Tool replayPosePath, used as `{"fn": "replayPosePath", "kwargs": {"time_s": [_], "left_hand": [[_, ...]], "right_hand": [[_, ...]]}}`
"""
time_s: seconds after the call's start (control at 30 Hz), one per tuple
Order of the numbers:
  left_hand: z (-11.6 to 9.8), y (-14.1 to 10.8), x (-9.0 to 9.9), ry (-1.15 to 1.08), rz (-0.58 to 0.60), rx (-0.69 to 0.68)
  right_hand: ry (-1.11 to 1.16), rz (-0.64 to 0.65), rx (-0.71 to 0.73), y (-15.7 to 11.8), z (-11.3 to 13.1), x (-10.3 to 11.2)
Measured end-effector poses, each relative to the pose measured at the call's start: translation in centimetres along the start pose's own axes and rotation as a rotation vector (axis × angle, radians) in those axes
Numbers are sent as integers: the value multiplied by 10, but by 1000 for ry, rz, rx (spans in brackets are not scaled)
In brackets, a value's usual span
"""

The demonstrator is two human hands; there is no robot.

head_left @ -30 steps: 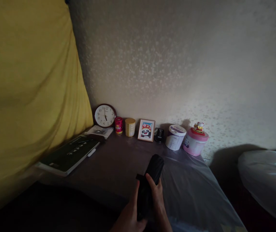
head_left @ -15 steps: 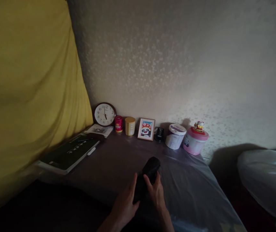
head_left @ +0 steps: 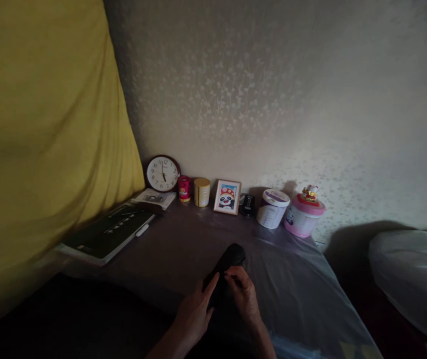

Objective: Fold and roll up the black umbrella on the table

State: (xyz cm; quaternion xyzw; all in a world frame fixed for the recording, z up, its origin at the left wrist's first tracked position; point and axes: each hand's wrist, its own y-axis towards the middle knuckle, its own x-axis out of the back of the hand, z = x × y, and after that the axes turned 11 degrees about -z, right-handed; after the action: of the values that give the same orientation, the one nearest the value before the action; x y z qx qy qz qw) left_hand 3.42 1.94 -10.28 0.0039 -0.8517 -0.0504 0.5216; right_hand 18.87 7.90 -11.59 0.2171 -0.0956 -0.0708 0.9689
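Note:
A long black bundle that looks like a folded umbrella (head_left: pixel 231 257) slants over the front of the table, its rounded end pointing away and to the right. My left hand (head_left: pixel 195 311) grips it from the left, the thumb on its near side and the index finger stretched along it. At its right side, the fingers of my right hand (head_left: pixel 243 294) are bent into a pinch against the bundle. Which small part they pinch is too dark to see. The bundle's lower end disappears between my hands into shadow.
Along the wall stand a round clock (head_left: pixel 163 173), a red can (head_left: pixel 184 189), a yellow-lidded can (head_left: pixel 202 193), a panda picture frame (head_left: pixel 227 197), a small black object (head_left: pixel 248 205), a white tub (head_left: pixel 272 209) and a pink tub (head_left: pixel 303 216) topped by a figurine. A dark green book (head_left: pixel 110 234) lies left.
My right hand has gone from lying spread on the black bundle to a pinch at its right side. My left hand keeps hold, and the bundle has tilted slightly.

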Motion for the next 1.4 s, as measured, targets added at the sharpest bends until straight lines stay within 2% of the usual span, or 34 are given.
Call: {"fn": "replayPosePath", "kwargs": {"time_s": [0.13, 0.4, 0.5, 0.63, 0.77, 1.07, 1.27, 1.4], "left_hand": [[-2, -1, -1, 22, 8, 9], [-3, -2, -7, 82, -5, 3], [-1, -2, -9, 86, -7, 0], [0, -2, -7, 57, 15, 8], [3, -6, -3, -10, 13, 31], [9, -15, 4, -45, 30, 60], [14, -22, 5, -128, 24, 83], [10, -24, 7, -136, 17, 74]], "right_hand": [[55, 29, -129, 2, 4, 5], [-4, 195, -134, 26, 7, -13], [-108, 239, -65, 34, 4, -19], [-286, 237, 81, 40, 3, -26], [-364, 237, 129, 42, 3, -31], [-291, 232, 91, 42, 6, -29], [-144, 118, -183, 48, 9, -15], [-90, 220, -102, 47, 8, -18]]}}
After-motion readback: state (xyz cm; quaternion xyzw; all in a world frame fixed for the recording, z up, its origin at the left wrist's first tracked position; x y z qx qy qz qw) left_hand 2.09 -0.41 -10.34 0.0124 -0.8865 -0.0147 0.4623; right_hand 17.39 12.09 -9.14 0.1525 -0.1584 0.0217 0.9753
